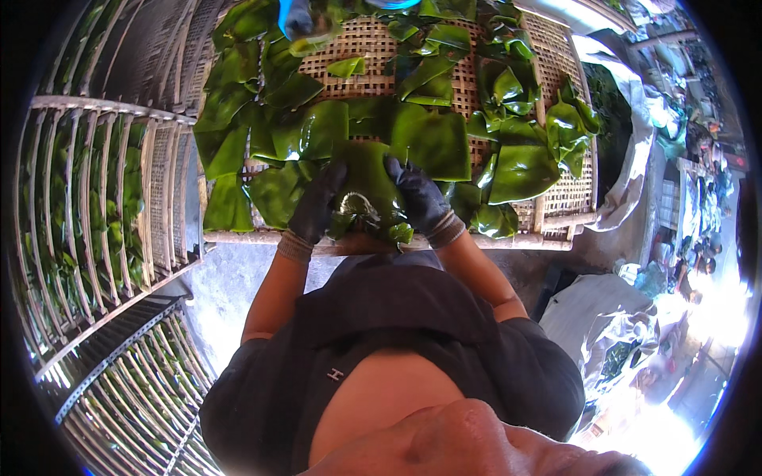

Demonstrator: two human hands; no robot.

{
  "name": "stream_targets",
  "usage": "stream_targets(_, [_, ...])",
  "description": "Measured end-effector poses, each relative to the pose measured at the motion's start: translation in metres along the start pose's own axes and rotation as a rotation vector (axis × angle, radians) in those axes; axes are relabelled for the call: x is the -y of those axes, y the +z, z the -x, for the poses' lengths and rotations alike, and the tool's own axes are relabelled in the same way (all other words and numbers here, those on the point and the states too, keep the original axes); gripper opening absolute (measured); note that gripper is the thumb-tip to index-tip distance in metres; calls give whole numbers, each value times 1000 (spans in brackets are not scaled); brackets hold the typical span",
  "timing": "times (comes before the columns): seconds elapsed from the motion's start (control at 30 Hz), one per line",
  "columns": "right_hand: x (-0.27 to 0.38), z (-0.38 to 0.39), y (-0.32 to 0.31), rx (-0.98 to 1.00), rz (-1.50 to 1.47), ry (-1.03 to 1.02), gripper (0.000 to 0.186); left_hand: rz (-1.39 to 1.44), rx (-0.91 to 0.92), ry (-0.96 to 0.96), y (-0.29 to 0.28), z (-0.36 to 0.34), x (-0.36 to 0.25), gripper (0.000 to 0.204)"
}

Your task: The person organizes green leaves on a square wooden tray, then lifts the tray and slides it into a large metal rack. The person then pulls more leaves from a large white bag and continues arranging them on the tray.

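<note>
A broad, glossy, wet-looking green sheet (pixel 367 170), like a piece of kelp or thick leaf, is between my two dark-gloved hands at the near side of a woven mat (pixel 349 47). My left hand (pixel 319 202) is closed on its left edge. On the opposite edge, my right hand (pixel 418 194) grips with the fingers partly out of sight. The sheet's near end looks folded and crumpled. Just beyond my right hand lies a flat square green piece (pixel 431 141), and another green piece (pixel 278 194) is beside my left hand.
Opposite me, another person's dark-gloved hand (pixel 298 20) with a blue sleeve reaches over the mat. Many green pieces lie across it. Slatted racks (pixel 87 198) holding more green pieces stand at the left. A pale plastic sheet (pixel 635 159) hangs at the right of the mat.
</note>
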State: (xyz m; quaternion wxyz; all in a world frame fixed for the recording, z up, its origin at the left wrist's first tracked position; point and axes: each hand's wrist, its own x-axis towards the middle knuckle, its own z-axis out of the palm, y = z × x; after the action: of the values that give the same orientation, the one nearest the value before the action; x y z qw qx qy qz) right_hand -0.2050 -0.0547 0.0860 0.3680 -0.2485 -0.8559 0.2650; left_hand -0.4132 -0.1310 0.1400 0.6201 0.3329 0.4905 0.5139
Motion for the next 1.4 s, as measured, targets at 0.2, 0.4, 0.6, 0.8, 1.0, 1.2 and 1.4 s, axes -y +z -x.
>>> stream_targets(0.2, [24, -9, 43, 250, -953, 561, 37, -1086, -4, 395, -28, 25, 54, 42])
stream_targets(0.4, [-64, -23, 53, 314, -848, 476, 52, -790, -33, 99, -56, 39, 60, 38])
stream_targets(0.6, [-185, -87, 79, 327, 176, 225, 76, -901, -111, 358, -55, 50, 44, 37])
stream_targets(0.8, [-110, -168, 64, 832, 633, 297, 67, -229, -141, 146, -59, 74, 59, 32])
stream_targets(1.0, [-114, -176, 60, 882, 650, 206, 64, 418, -158, 61, -46, 70, 50, 33])
stream_targets(1.2, [-167, -179, 26, 580, 406, 260, 46, -1139, -271, 722, -61, 57, 46, 28])
stream_targets(1.4, [-175, -181, -47, 176, 269, 206, 35, -835, -252, 479, -39, -3, 2, 28])
